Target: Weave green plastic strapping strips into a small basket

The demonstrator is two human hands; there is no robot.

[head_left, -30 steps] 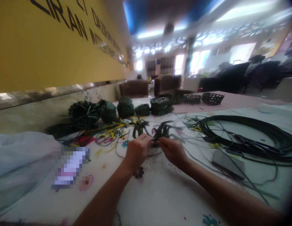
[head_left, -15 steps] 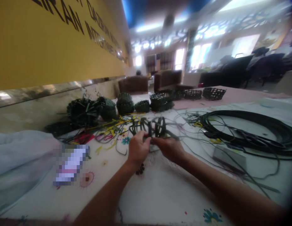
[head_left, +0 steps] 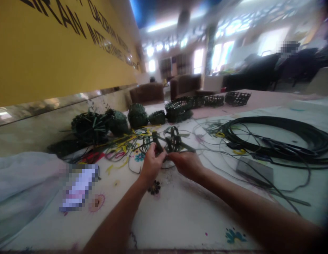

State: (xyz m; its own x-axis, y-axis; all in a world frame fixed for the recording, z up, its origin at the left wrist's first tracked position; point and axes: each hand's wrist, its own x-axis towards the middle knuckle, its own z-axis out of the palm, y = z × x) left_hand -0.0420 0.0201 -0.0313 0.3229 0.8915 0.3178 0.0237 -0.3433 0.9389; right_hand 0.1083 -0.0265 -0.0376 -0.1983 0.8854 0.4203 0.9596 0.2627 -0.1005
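Observation:
A small, partly woven basket of dark green strips (head_left: 173,138) is between my hands over the middle of the table, with loose strip ends standing up and sticking out. My left hand (head_left: 153,162) pinches its near left side with thumb and fingers. My right hand (head_left: 187,163) has its fingers closed on the near right side, their tips almost touching the left thumb. The fingers hide the exact strips being gripped. Behind the left hand lie yellow and green strip scraps (head_left: 127,143).
Finished-looking dark green baskets (head_left: 137,115) line the back. On the right lie a large coil of dark strip (head_left: 280,121), a grey block (head_left: 255,171) and scissors with yellow handles (head_left: 239,152). A white plastic bag (head_left: 23,187) and a blurred packet (head_left: 80,187) are at left.
The view has shifted slightly. The unfinished basket has turned or tilted a little in my hands, and a strip now stands up above my left fingers. Both hands keep their hold.

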